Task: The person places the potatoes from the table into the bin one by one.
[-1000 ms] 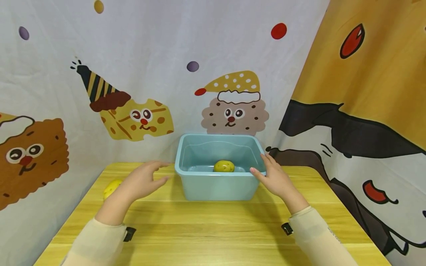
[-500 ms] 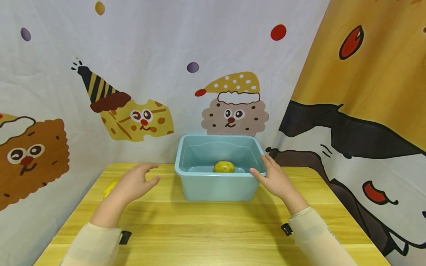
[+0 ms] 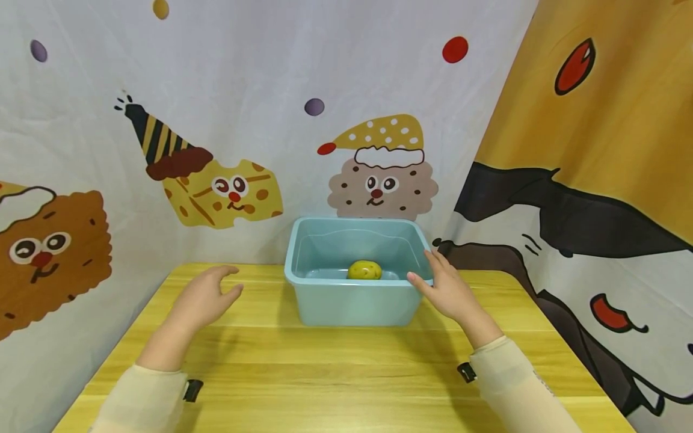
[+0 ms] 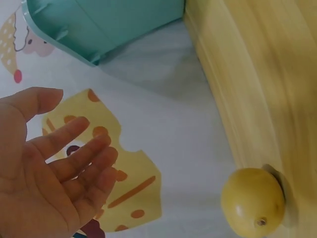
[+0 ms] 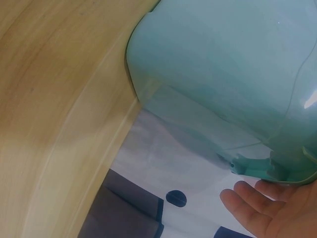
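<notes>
A light blue plastic bin [image 3: 352, 304] stands on the table with a yellow, dark-specked potato [image 3: 364, 270] on its floor. At the bin's right front corner is my right hand [image 3: 449, 288], thumb and fingertips at the rim, fingers fairly straight. In the right wrist view, the fingers [image 5: 242, 203] lie along the underside of that rim. My left hand [image 3: 203, 300] hovers over the table to the left of the bin, holding nothing, with its fingers loosely bent. A lemon [image 4: 253, 202] rests on the table beneath it in the left wrist view; in the head view the left hand and forearm hide it.
The wooden table [image 3: 325, 379] backs onto a white curtain [image 3: 243, 72] printed with cartoon biscuits and cheese. On the right hangs a yellow, black and white cartoon cloth [image 3: 595, 132]. The bin stands near the table's back edge.
My left hand has drawn away from the bin, moving left, and the lemon has gone out of sight behind it in the head view. My right hand and the bin have stayed put.
</notes>
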Demonstrator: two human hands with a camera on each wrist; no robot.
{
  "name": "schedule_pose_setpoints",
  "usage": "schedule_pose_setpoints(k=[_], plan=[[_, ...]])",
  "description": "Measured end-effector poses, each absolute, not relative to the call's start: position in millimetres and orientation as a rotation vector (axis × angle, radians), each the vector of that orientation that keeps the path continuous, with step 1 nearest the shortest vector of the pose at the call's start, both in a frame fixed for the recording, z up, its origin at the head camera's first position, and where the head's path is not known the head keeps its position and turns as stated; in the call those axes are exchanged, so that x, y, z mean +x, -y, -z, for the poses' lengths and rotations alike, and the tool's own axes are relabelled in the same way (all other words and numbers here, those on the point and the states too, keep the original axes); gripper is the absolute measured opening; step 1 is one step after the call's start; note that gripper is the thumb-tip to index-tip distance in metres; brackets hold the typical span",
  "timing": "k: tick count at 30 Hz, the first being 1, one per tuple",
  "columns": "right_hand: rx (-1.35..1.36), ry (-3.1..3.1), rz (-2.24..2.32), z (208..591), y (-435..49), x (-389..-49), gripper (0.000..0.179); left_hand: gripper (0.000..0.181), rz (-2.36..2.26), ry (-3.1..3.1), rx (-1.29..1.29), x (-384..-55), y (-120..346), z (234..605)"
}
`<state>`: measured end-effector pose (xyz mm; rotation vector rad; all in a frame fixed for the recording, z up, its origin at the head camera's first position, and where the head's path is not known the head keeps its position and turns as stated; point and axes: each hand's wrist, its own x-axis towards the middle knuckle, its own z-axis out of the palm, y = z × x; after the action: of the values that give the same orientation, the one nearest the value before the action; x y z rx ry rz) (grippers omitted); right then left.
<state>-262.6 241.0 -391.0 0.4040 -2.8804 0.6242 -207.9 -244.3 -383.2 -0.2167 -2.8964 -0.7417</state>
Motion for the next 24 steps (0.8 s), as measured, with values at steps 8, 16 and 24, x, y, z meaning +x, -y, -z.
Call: schedule_pose_setpoints(k=[8, 16, 24], plan=[[0.413, 2.88, -0.637, 391, -241, -263, 0.09, 0.052, 0.742, 2.919, -0.148, -209, 259, 387], [0.408, 2.885, -0.638, 391, -241, -262, 0.091, 0.055, 0.744, 2.929, -0.09, -207, 272, 393], [0.415, 2.877, -0.641, 390, -241, -261, 0.09, 0.057, 0.719, 2.921, -0.075, -205, 283, 397]])
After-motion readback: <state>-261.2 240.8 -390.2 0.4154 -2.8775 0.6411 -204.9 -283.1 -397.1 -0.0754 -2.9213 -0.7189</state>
